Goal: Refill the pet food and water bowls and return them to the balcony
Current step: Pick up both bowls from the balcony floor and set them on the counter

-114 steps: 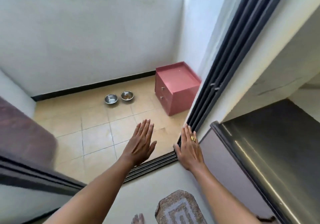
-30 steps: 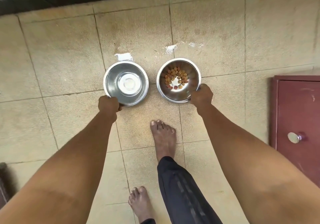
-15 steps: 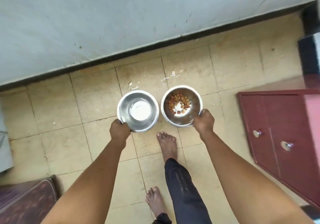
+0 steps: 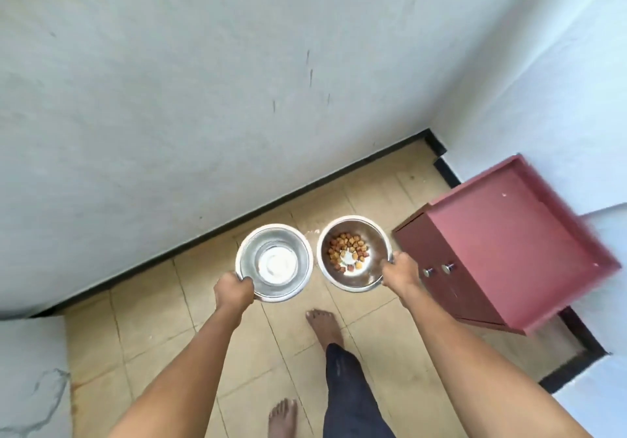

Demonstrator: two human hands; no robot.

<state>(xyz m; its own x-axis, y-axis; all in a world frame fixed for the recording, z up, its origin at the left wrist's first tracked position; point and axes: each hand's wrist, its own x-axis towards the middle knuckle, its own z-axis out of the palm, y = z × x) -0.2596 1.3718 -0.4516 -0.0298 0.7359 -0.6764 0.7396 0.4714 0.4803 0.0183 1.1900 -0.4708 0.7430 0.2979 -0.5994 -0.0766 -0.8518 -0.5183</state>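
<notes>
Two round steel bowls hang side by side above the tiled balcony floor. The water bowl [image 4: 274, 263] on the left looks bare inside, with only a bright reflection at its bottom. My left hand [image 4: 234, 290] grips its near rim. The food bowl [image 4: 353, 254] on the right holds a small cluster of brown kibble. My right hand [image 4: 398, 269] grips its right rim. Both arms stretch forward from the bottom of the view.
A red two-drawer cabinet [image 4: 502, 254] stands close to the right of the food bowl, against the white side wall. The grey balcony wall [image 4: 203, 98] with a black skirting rises ahead. My bare feet [image 4: 324, 329] stand on the beige tiles below the bowls.
Both hands have lifted the bowls off the floor and kept their grip. The view has risen and tilted up, showing more wall and the cabinet's top.
</notes>
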